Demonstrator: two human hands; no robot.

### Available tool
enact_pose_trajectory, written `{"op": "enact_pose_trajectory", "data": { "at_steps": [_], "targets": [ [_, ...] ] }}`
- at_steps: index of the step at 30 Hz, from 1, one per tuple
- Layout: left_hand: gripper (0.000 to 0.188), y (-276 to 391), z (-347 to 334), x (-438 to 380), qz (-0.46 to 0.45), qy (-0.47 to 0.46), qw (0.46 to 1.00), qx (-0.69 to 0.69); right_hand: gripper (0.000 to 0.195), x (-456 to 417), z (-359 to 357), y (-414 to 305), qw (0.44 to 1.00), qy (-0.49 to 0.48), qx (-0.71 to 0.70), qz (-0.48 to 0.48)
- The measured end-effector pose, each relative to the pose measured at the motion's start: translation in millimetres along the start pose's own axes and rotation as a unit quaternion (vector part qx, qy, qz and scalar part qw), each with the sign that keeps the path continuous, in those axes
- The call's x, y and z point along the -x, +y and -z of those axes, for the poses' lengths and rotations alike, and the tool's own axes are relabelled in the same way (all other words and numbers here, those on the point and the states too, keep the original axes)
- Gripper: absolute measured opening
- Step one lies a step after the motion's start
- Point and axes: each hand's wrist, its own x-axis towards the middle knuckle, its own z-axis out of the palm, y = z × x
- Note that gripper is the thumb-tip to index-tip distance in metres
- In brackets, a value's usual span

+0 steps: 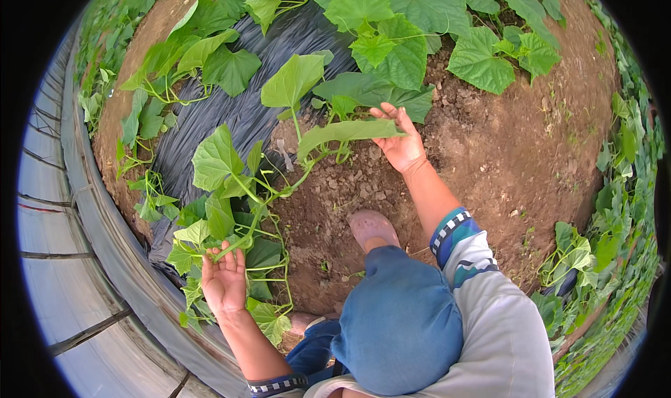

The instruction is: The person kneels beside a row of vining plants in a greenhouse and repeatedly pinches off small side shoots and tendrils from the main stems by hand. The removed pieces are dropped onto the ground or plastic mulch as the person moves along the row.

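Note:
A long cucumber-like vine stem with broad leaves and curling tendrils crosses the ground before me. At its lower left end, my left hand is palm up, with its fingers curled at the stem among small leaves. My right hand is raised at the upper right, its fingers apart. The tip of a broad green leaf overlaps the fingers of that hand; whether they press on it I cannot tell. Below this leaf, stalks and tendrils hang over the brown soil.
Black plastic mulch film covers the bed to the left. More leafy plants grow ahead, and another row runs along the right. A translucent sheet wall with dark ribs curves past the left. My pink shoe stands on the soil.

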Motion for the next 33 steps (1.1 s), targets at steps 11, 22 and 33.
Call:
{"op": "enact_pose_trajectory", "data": {
  "at_steps": [11,22,33],
  "targets": [
    [0.019,-7,57,-55,0.052,0.071,0.996,-0.028,0.022,-39,38,50,0.901,0.153,0.390,-0.110],
    [0.017,10,18,-25,0.016,-0.045,0.998,-0.045,0.033,-119,11,59,0.769,0.064,0.608,-0.187],
    [0.017,24,34,-32,0.002,-0.013,1.000,0.024,0.017,-104,25,54,0.904,-0.044,0.417,-0.089]
  ]
}}
